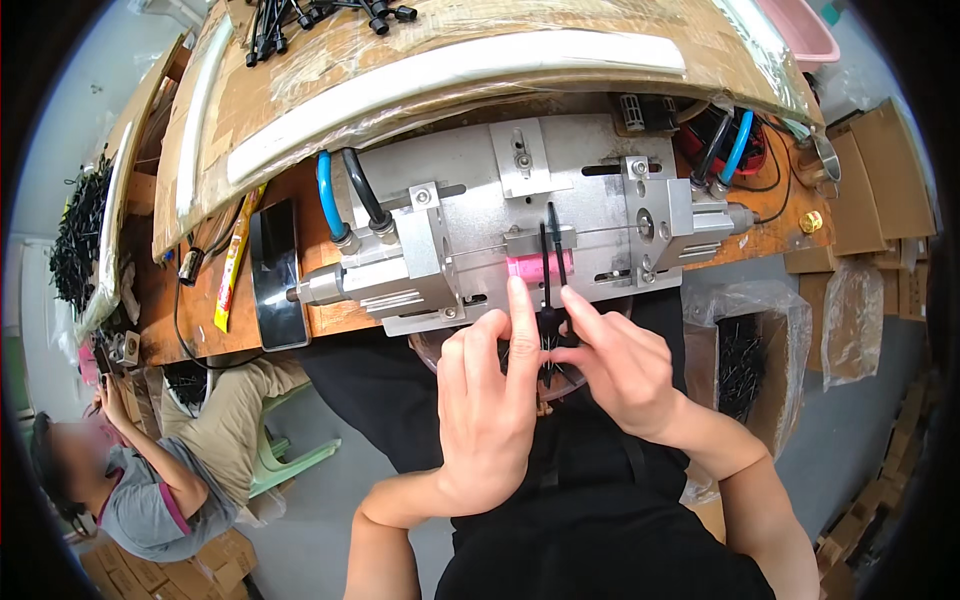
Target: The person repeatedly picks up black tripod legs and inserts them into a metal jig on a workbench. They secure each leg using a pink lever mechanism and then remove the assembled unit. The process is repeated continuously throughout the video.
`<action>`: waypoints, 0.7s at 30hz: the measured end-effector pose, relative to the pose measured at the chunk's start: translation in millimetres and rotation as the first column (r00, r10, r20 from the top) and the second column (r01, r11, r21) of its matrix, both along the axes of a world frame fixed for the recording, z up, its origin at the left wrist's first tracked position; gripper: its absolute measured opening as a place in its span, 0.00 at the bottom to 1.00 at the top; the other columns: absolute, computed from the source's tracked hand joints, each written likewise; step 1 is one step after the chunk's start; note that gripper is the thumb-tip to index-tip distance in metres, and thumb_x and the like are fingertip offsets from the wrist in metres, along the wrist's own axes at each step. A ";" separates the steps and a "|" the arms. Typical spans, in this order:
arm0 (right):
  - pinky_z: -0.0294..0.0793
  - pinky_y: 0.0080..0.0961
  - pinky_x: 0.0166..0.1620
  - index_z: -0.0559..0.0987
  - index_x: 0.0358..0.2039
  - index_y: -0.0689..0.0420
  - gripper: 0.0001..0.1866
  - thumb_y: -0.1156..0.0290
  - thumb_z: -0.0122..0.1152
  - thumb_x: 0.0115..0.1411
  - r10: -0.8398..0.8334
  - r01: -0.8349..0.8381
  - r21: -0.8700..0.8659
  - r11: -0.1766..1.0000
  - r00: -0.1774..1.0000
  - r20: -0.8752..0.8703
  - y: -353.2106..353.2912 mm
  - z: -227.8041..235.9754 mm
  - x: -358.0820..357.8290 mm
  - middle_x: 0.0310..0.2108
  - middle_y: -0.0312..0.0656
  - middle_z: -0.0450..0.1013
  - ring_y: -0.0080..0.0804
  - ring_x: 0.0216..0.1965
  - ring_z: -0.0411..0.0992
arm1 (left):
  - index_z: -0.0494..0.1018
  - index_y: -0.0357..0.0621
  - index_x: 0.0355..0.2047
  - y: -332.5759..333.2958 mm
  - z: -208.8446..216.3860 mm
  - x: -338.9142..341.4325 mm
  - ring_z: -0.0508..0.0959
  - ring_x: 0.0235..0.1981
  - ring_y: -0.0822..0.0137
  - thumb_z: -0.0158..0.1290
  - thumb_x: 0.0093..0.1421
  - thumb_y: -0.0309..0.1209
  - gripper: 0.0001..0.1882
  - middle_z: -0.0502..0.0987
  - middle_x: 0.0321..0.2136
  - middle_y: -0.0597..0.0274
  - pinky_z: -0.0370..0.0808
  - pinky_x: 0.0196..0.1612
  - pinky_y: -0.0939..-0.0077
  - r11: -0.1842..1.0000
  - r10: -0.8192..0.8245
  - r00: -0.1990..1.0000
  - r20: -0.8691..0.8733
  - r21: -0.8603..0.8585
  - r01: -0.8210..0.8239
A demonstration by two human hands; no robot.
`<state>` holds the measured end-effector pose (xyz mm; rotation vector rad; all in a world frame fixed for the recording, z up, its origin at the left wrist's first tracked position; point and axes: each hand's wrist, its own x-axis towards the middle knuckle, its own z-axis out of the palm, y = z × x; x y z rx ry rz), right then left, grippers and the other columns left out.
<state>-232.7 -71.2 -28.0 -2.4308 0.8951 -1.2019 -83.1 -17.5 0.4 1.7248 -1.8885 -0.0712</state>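
Two thin black rods [559, 250] with thicker lower ends lie side by side across a small metal block in the middle of a metal clamping fixture [480, 210]. A bright pink piece [530, 267] sits beneath them. My left hand [490, 400] has its index finger stretched up to the pink piece's lower edge, the other fingers bent. From the right, my right hand [630, 375] holds the rods' lower ends, with index finger and thumb beside them. The exact contact of the thumbs is partly hidden.
Blue and black hoses [328, 195] lead into cylinders on both sides. A phone [278, 270] and yellow packet [232, 270] lie left. A cardboard-covered shelf [450, 110] overhangs the fixture. Right stands a plastic-lined box of black parts [740, 370]; another person [160, 480] sits at left.
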 end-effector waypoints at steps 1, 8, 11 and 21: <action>0.69 0.27 0.24 0.71 0.56 0.71 0.33 0.81 0.70 0.48 -0.002 0.002 0.010 1.000 1.000 -0.014 -0.5 -3.9 2.3 0.26 0.42 0.73 0.30 0.21 0.68 | 0.66 0.36 0.61 1.1 -4.3 1.9 0.68 0.35 0.59 0.63 0.45 0.18 0.40 0.69 0.39 0.56 0.70 0.39 0.67 1.000 0.007 1.000 0.013 0.000 -0.007; 0.68 0.26 0.24 0.72 0.57 0.68 0.32 0.77 0.70 0.50 -0.009 0.012 0.038 0.999 0.997 -0.081 -7.8 -11.1 11.4 0.20 0.37 0.68 0.27 0.20 0.68 | 0.67 0.35 0.60 9.2 -0.3 6.9 0.68 0.35 0.60 0.64 0.46 0.19 0.38 0.69 0.39 0.56 0.69 0.39 0.67 0.999 0.011 0.999 -0.043 0.032 -0.009; 0.67 0.26 0.23 0.72 0.57 0.68 0.32 0.77 0.70 0.50 -0.019 0.022 0.027 0.999 0.993 -0.114 -6.7 -5.0 12.1 0.20 0.37 0.68 0.27 0.20 0.68 | 0.67 0.35 0.60 8.5 0.3 10.8 0.68 0.35 0.60 0.64 0.46 0.19 0.38 0.69 0.39 0.56 0.70 0.39 0.68 1.000 0.004 0.998 -0.064 0.022 -0.003; 0.74 0.28 0.26 0.79 0.42 0.57 0.15 0.77 0.58 0.51 -0.122 0.000 -0.513 0.858 0.971 -0.204 -137.9 107.9 49.7 0.28 0.38 0.76 0.34 0.27 0.77 | 0.74 0.37 0.49 -95.8 73.2 95.0 0.72 0.39 0.52 0.57 0.56 0.22 0.18 0.71 0.35 0.50 0.70 0.41 0.62 0.974 -0.003 1.000 -0.025 -0.228 -0.003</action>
